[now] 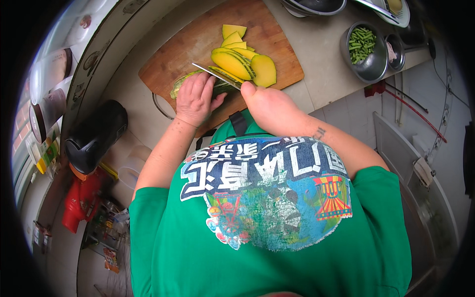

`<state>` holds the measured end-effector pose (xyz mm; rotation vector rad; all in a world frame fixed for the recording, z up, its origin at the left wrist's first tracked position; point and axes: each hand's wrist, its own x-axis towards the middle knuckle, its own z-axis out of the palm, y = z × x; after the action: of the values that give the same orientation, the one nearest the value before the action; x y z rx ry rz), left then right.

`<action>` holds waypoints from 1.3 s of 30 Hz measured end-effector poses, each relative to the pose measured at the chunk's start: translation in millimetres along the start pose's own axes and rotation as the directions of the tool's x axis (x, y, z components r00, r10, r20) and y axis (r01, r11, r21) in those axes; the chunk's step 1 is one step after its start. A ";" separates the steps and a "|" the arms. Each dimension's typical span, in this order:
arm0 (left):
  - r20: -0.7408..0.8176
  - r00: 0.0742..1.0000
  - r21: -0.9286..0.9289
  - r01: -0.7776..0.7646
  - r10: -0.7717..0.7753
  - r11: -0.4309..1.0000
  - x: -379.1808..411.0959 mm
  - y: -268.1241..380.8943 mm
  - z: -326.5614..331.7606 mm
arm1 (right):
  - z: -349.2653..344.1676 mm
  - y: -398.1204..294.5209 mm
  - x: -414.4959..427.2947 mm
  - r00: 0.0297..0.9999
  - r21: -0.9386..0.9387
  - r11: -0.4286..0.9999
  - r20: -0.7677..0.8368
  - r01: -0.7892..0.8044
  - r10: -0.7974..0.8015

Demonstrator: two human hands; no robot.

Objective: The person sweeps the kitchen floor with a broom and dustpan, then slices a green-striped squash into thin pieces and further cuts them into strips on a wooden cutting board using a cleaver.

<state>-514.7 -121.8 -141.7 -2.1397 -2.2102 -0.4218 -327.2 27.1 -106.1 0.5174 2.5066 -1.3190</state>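
My left hand (195, 95) presses down on a green-striped squash (174, 87) lying on a wooden cutting board (163, 65). In my right hand (269, 107) is a kitchen knife (202, 67), its handle hidden by the fist. The blade slants across the squash's cut end, just beyond my left fingers, with a yellow slice (232, 75) along its far side. Past the blade, several flat yellow squash slices (230, 63) with green rind overlap each other. One broad slice (264, 70) rests to their right, and smaller pieces (233, 30) trail toward the board's far side.
Right of the board, a metal bowl (373, 70) holds cut green beans (360, 44), beside a smaller metal bowl (400, 55). More metal bowls (323, 7) and a white dish (403, 16) stand farther back. A black container (96, 130) is at the left, near a red object (78, 202).
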 end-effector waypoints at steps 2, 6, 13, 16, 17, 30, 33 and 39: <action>-0.002 1.000 -0.002 -0.003 0.003 1.000 2.1 0.0 0.5 | 3.5 4.3 3.0 1.000 -0.009 1.000 -0.015 0.012 -0.012; -0.007 1.000 -0.005 -0.007 0.007 1.000 -0.4 1.9 1.0 | 12.3 10.2 8.9 0.995 -0.017 0.998 -0.080 0.062 -0.063; -0.013 1.000 0.007 0.009 -0.009 1.000 0.8 3.7 1.5 | 38.9 23.8 42.3 0.977 -0.132 0.989 -0.191 0.066 -0.091; 0.053 0.998 -0.049 -0.011 0.013 0.999 2.8 0.5 -7.2 | 43.0 21.4 31.6 0.983 -0.133 0.990 -0.170 0.053 -0.076; 0.075 0.997 -0.057 -0.019 0.024 0.998 5.4 -2.8 -11.6 | 40.1 21.5 29.3 0.988 -0.114 0.993 -0.147 0.023 -0.040; 0.014 1.000 -0.059 -0.006 0.007 0.998 -6.5 -16.7 -8.1 | -12.8 -3.5 -25.5 0.997 0.020 1.000 -0.069 0.024 -0.023; 0.023 1.000 -0.046 0.010 -0.009 0.999 -3.4 -12.3 -7.0 | -14.7 -6.1 -29.7 1.000 0.022 1.000 -0.002 -0.022 0.022; 0.019 1.000 -0.046 0.007 -0.006 0.999 -3.3 -5.2 -3.3 | -19.2 -10.1 -23.4 0.980 0.052 0.990 0.152 -0.134 0.125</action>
<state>-520.2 -125.7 -140.1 -2.1685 -2.2395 -0.4596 -311.7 33.3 -78.9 0.5642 2.2784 -1.3379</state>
